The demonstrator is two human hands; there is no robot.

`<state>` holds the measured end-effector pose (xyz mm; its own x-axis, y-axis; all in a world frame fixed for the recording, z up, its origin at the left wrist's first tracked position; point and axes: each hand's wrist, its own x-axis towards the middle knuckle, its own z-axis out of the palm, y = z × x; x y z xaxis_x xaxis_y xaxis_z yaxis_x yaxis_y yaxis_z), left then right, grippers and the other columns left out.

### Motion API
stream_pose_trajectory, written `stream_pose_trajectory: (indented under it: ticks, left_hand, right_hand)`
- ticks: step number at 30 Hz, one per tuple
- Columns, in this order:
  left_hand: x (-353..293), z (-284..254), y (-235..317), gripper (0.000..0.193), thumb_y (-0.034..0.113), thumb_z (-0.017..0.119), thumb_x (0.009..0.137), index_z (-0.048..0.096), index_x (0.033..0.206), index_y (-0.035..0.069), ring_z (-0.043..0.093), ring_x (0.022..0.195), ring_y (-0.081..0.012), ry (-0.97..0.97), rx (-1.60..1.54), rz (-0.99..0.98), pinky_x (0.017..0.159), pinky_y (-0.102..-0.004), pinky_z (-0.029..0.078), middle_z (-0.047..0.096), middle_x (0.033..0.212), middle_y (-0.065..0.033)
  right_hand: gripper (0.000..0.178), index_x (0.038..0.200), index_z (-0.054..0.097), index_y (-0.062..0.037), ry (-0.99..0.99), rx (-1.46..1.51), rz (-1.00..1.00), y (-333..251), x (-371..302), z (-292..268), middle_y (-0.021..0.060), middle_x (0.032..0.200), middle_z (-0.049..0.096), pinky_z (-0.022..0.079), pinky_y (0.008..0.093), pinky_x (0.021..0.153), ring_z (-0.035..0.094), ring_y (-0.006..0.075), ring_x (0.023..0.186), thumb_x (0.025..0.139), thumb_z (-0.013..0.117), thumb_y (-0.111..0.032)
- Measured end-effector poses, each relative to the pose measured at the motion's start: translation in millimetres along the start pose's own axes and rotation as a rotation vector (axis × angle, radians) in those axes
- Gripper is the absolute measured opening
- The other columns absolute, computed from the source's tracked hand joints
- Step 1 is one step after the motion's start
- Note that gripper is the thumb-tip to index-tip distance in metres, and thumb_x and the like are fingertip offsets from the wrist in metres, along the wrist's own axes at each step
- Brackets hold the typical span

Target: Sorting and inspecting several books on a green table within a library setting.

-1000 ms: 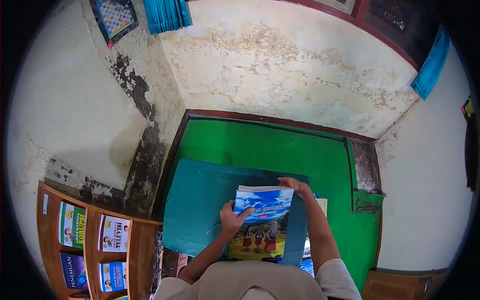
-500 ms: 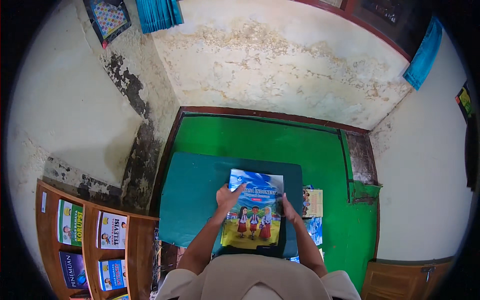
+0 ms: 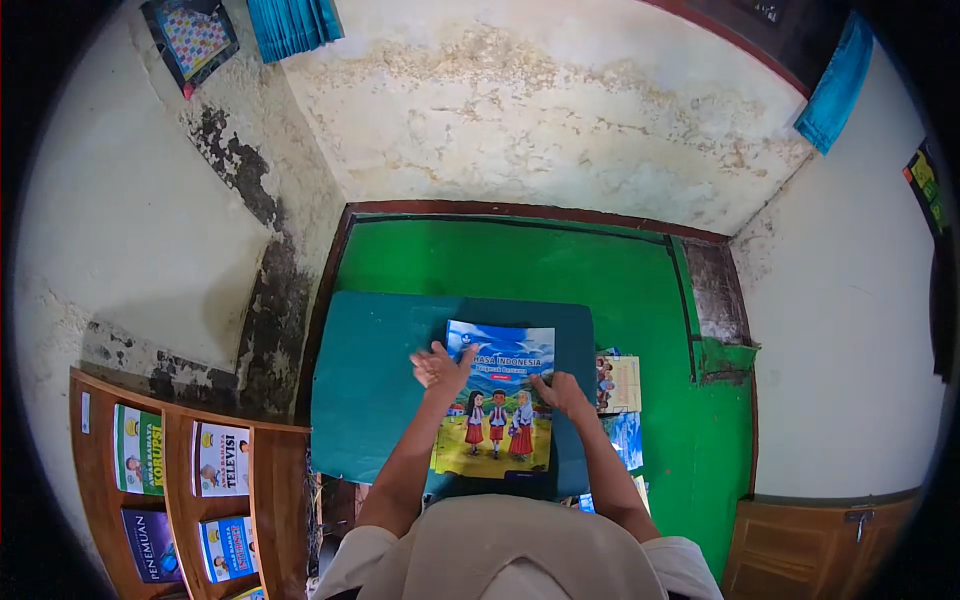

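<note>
While both palms lie flat w/ fingers spread, left hand [image 3: 440, 366] presses the book's left edge & right hand [image 3: 562, 392] its right side, neither gripping. Picture book [image 3: 497, 398] lies cover-up on a teal mat [image 3: 380, 390] over green floor [image 3: 520, 265]. More books [image 3: 618, 384] just right; wooden shelf [image 3: 180, 490] at left.

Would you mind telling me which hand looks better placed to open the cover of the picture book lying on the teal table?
Probably the right hand: it rests flat on the picture book near its right edge, while the left hand is spread at the left edge.
</note>
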<state>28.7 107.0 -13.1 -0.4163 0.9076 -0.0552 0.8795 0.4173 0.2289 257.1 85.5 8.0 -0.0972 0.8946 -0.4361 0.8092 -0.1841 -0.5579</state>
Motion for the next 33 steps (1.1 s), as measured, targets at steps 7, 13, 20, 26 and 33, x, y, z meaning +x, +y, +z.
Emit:
stream_pose_trajectory:
  ticks: [7, 13, 20, 26, 33]
  left_hand:
    - [-11.7, 21.7, -67.9, 0.043, 0.048, 0.053, 0.077, 0.056, 0.087, 0.006, 0.053, 0.052, -0.0279, 0.330, 0.241, 0.365, 0.051, -0.0375, 0.044, 0.057, 0.065, -0.0095]
    - [-62.1, 14.9, -93.8, 0.027, 0.030, 0.059, 0.076, 0.062, 0.081, 0.004, 0.054, 0.047, -0.0296, 0.173, -0.514, 0.239, 0.045, -0.0359, 0.043, 0.061, 0.062, -0.0086]
    - [-97.7, -22.0, -75.0, 0.026, 0.028, 0.058, 0.075, 0.064, 0.076, 0.003, 0.058, 0.054, -0.0303, 0.020, -0.477, 0.008, 0.047, -0.0361, 0.044, 0.063, 0.066, -0.0107]
    - [-118.0, -21.0, -69.3, 0.025, 0.029, 0.059, 0.074, 0.065, 0.077, 0.005, 0.058, 0.054, -0.0310, 0.054, -0.348, -0.043, 0.048, -0.0358, 0.045, 0.064, 0.067, -0.0107]
    - [-117.8, -12.9, -62.7, 0.026, 0.032, 0.061, 0.072, 0.066, 0.074, 0.007, 0.056, 0.051, -0.0313, 0.149, -0.266, -0.119, 0.047, -0.0361, 0.044, 0.062, 0.063, -0.0107]
  right_hand:
    - [0.057, 0.073, 0.055, 0.0077, 0.281, -0.067, -0.030, 5.3, -19.9, 24.9, 0.0238, 0.066, 0.058, 0.042, 0.0419, 0.046, 0.054, 0.0365, 0.052, 0.083, 0.045, -0.047]
    - [0.042, 0.075, 0.057, 0.0065, 0.359, -0.047, -0.074, 11.8, -47.0, 30.8, 0.0232, 0.068, 0.058, 0.044, 0.0416, 0.052, 0.056, 0.0376, 0.058, 0.083, 0.049, -0.034]
    - [0.030, 0.072, 0.055, 0.0049, 0.339, 0.155, -0.181, 30.0, -58.5, 35.9, 0.0223, 0.067, 0.058, 0.043, 0.0431, 0.052, 0.054, 0.0390, 0.057, 0.081, 0.050, -0.024]
    - [0.023, 0.075, 0.057, 0.0028, 0.342, 0.045, -0.176, 31.3, -65.9, 51.4, 0.0212, 0.065, 0.055, 0.042, 0.0447, 0.052, 0.052, 0.0395, 0.056, 0.081, 0.049, -0.018]
    - [0.015, 0.074, 0.057, 0.0027, 0.537, 0.086, -0.224, 26.8, -65.9, 68.5, 0.0213, 0.070, 0.054, 0.041, 0.0454, 0.052, 0.050, 0.0390, 0.055, 0.077, 0.050, -0.010]
